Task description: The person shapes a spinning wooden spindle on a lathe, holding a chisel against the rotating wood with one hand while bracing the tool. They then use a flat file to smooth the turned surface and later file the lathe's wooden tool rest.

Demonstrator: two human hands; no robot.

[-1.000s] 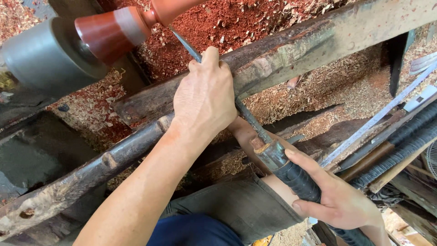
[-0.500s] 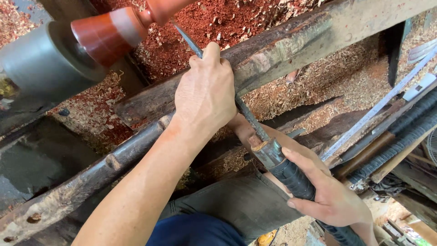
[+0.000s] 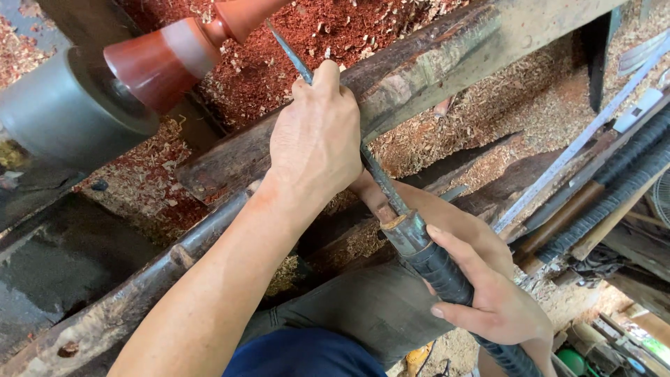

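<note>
the long chisel [image 3: 391,202] is gripped by both hands, left hand [image 3: 317,139] by the tip, right hand [image 3: 488,293] on the handle; the red wood [image 3: 174,59] is being shaped, so steady pressing is needed.

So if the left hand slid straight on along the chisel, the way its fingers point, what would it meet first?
Most likely the reddish turned wood piece on the lathe. The left hand presses the chisel blade onto the wooden rest beam; its tip sits at that workpiece, though depth is unclear.

Reddish-brown wooden workpiece [image 3: 188,49] spins beside a grey metal chuck [image 3: 63,112], red and pale shavings [image 3: 293,63] strewn around, the chisel's [image 3: 391,188] handle black and ribbed.
</note>
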